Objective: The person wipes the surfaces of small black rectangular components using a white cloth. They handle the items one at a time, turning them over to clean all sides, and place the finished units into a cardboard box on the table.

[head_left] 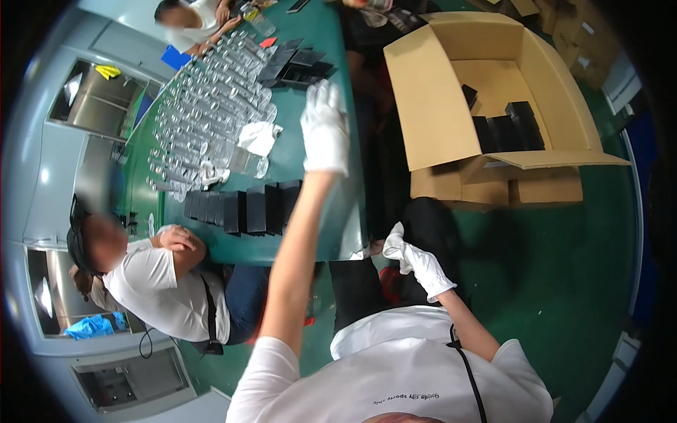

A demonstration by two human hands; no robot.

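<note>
My left hand (325, 130), in a white glove, reaches over the table's right side. Its fingers are stretched out beside a loose pile of black boxes (296, 65), and I see nothing held in it. Low by my lap, past the table's near corner, is my right hand (419, 266), also gloved in white. Its fingers are loosely bent and partly apart, with no object visible in them. Many clear glass bottles (211, 106) crowd the green table (296, 116). A crumpled white cloth (259, 138) lies by them. Nearer me, a row of black boxes (262, 209) runs partly behind my left forearm.
A large open cardboard carton (437, 99) stands to the right, several black boxes (509, 128) inside. One person (159, 282) sits at the left with folded arms; another person (204, 21) is at the far end. A plastic bottle (258, 20) stands there.
</note>
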